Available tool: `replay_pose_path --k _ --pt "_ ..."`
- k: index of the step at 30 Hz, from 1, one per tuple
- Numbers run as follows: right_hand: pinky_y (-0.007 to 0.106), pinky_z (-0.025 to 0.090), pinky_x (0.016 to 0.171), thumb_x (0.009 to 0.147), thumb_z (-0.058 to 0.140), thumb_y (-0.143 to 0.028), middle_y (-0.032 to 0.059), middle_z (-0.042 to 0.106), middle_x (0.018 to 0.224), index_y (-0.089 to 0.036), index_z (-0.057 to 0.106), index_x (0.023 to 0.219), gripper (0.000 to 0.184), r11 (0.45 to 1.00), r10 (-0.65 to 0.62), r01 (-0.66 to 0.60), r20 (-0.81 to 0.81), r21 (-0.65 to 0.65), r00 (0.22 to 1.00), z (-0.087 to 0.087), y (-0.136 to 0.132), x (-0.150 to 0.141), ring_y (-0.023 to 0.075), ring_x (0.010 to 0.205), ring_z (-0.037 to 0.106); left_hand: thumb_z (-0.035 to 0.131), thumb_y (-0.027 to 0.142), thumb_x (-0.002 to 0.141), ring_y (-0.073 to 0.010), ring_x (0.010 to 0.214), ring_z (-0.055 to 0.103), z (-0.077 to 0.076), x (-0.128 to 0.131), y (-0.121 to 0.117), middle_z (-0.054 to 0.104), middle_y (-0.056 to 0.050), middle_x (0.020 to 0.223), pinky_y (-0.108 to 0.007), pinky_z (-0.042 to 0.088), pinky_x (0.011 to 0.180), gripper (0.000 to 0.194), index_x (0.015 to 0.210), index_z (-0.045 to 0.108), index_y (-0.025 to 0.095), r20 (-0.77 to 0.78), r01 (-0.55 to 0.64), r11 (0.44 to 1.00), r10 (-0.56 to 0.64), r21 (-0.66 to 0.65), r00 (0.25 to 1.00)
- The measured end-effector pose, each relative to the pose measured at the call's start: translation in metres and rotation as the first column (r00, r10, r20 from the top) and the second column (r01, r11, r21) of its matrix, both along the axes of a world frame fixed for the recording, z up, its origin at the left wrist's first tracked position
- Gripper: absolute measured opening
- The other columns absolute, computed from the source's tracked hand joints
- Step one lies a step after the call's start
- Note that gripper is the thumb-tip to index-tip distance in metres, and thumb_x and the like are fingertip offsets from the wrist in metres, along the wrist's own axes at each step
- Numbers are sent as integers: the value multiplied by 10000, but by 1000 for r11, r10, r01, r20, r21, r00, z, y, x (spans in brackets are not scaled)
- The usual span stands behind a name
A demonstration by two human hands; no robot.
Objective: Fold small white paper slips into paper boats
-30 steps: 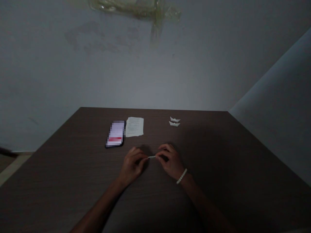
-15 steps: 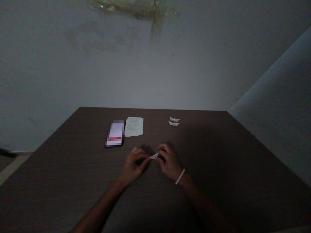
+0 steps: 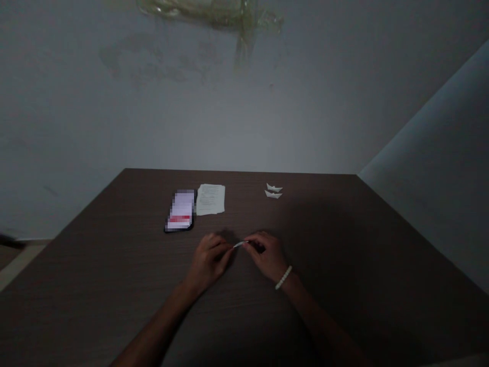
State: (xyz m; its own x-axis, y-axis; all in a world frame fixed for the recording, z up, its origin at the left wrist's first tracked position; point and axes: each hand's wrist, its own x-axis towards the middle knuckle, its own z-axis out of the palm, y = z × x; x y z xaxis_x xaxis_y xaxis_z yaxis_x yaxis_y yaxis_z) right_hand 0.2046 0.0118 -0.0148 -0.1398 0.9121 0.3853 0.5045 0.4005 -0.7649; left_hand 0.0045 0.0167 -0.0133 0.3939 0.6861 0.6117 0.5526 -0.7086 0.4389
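Note:
A narrow folded strip of white paper (image 3: 240,244) is held low over the dark wood table (image 3: 305,214), between my two hands. My right hand (image 3: 267,257) pinches its right end, and a white bead bracelet (image 3: 283,278) circles that wrist. My left hand (image 3: 210,261) has its fingers curled at the strip's left end. Farther off lie a phone (image 3: 179,210) with a blurred screen, a printed paper sheet (image 3: 210,199) beside it, and a pair of small white paper boats (image 3: 273,191).
The table's far edge meets a grey wall, and a glossy stain (image 3: 214,12) marks the wall above. The table's right edge runs towards a paler wall surface (image 3: 439,153). A dark object (image 3: 11,243) pokes in at the far left.
The paper piece showed a wider face half a second ago and now looks like a thin strip again. My hands have drawn slightly closer around it.

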Motion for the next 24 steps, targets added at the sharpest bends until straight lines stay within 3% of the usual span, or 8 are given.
replay_pose_path --k 4,9,17,24 --pt "260 465 662 828 660 -237 22 679 758 -205 710 839 61 1000 -2 2 -44 -18 999 -1 -1 -1 139 677 587 569 216 894 -171 723 557 -2 -1 1 683 -27 772 -307 429 689 130 879 695 185 -46 1 1000 -2 -21 999" --pt "250 468 629 817 651 -233 24 691 749 -202 717 826 74 998 -20 16 -63 -62 998 -2 -1 -1 138 655 599 568 219 898 -166 741 583 -2 -1 1 700 -30 800 -296 459 699 128 883 689 180 29 10 996 -8 -87 1000" --pt "258 446 637 815 650 -201 12 696 703 -213 710 727 107 998 31 -29 48 -48 998 -3 1 -2 143 661 600 583 242 886 -173 779 615 -4 0 3 709 -42 845 -315 487 739 122 878 692 186 59 -3 988 12 -152 998" --pt "255 432 645 831 650 -212 3 702 726 -224 724 788 86 996 73 -66 111 -67 991 -3 -1 -2 139 667 593 578 267 885 -174 777 620 6 3 1 701 -34 823 -316 486 740 143 836 693 197 93 9 966 16 -259 996"
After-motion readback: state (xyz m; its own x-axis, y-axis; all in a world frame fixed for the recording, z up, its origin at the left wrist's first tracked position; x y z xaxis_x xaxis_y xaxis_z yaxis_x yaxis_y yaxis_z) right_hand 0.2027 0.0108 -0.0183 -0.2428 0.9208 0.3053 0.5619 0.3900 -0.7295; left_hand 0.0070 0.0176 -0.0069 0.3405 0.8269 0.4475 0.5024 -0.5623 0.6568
